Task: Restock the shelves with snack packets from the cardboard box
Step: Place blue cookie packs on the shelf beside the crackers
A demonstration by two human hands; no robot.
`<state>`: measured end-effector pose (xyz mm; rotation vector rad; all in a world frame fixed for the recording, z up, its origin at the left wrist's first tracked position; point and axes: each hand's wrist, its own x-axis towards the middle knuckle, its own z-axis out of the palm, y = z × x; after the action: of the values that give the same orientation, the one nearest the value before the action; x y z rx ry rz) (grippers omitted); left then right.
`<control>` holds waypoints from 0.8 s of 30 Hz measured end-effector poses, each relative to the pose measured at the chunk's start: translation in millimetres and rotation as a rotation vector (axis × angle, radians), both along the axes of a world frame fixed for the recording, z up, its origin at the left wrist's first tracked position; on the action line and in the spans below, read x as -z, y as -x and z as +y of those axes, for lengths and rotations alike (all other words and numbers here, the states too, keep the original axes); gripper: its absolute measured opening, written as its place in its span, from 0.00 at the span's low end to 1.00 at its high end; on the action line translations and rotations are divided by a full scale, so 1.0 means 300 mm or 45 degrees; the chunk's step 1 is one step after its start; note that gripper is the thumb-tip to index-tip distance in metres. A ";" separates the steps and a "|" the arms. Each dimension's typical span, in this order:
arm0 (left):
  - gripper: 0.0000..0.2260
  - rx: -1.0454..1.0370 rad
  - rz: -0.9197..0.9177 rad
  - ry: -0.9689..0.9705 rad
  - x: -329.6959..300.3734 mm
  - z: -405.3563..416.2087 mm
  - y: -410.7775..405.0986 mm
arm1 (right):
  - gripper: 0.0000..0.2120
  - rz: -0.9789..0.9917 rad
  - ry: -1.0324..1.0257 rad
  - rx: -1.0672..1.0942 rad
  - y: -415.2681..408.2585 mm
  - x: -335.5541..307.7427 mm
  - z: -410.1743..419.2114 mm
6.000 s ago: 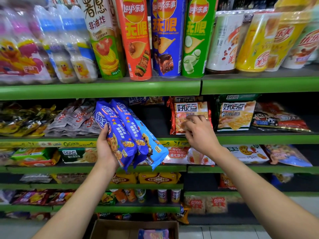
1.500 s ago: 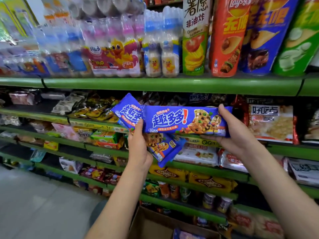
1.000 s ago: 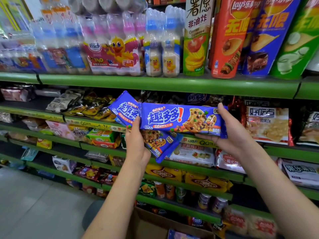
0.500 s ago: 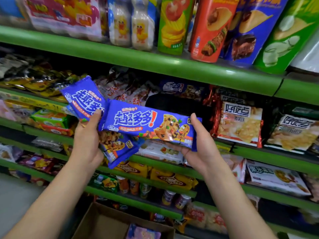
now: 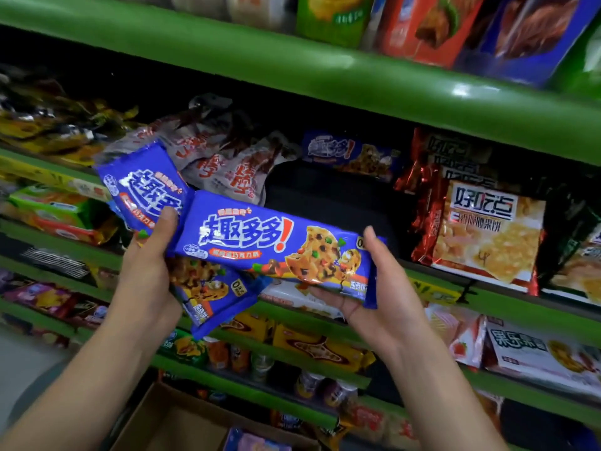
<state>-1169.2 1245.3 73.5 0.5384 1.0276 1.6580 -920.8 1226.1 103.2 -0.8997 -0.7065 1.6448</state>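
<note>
Head view, nearest first: we note the cardboard box (image 5: 182, 428) on the floor at the bottom edge, open, with at least one packet left inside. Above it, our left hand (image 5: 146, 275) grips the spare blue cookie packets (image 5: 143, 187), thumb curled over their faces. Our right hand (image 5: 377, 297) cups one blue cookie packet (image 5: 273, 245) from below and at its right end, fingers (image 5: 331, 299) curled under it and thumb raised alongside; the packet lies level, label facing us, in front of the shelf lip and not yet on it. Beyond it we see a dark vacant slot (image 5: 331, 193) on the shelf (image 5: 487, 297), between the grey-and-red packets (image 5: 227, 164) and the orange cracker packs (image 5: 481, 232). A matching blue packet (image 5: 351, 154) lies at the back of that slot.

Our assessment: the step is placement into that slot. We recommend keeping the packet level and label outward, sliding it straight in to sit before the matching one, clear of the neighbouring packs. We judge the left-hand bundle the likeliest to slip; it wants a firm hold.
</note>
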 end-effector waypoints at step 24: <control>0.26 -0.108 0.030 0.083 -0.020 0.000 -0.006 | 0.16 -0.008 0.063 0.039 0.014 -0.012 0.011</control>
<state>-1167.2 1245.3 79.4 0.4784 1.1312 1.6896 -925.0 1229.3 106.9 -0.9468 -0.6556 1.6390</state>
